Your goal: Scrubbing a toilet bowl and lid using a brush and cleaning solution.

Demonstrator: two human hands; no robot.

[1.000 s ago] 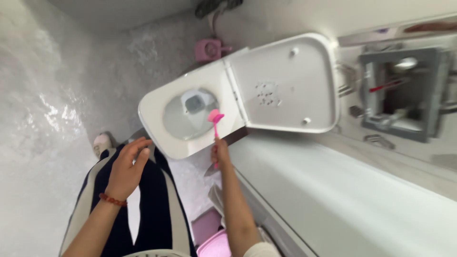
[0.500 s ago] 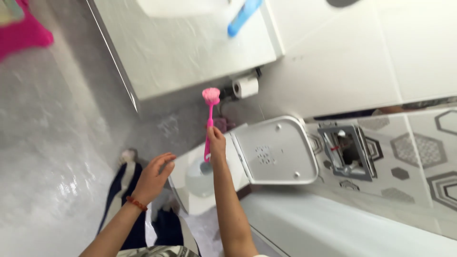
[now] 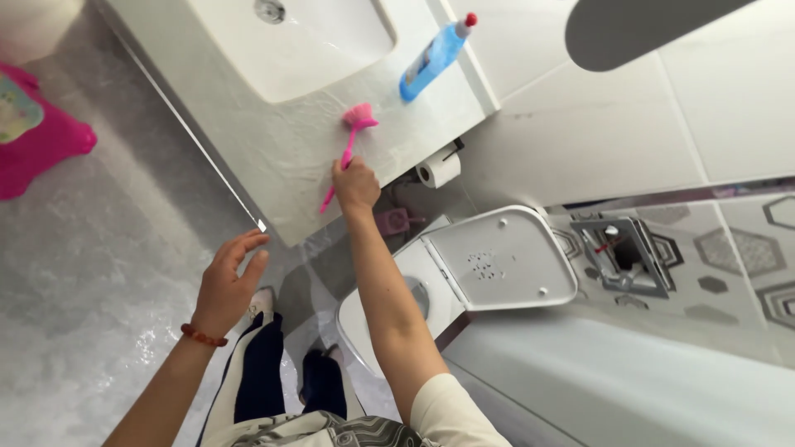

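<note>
bathroom counter [image 3: 273, 157] | r hand [image 3: 356, 184] grips pink brush [image 3: 348, 147] | l hand [image 3: 228, 281] empty

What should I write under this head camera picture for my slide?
Right hand holds a pink brush over the sink counter; the left hand hangs open.

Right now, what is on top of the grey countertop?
On the countertop: a white basin, a blue bottle, and the pink brush held by the right hand, which hides mid-handle.
</note>
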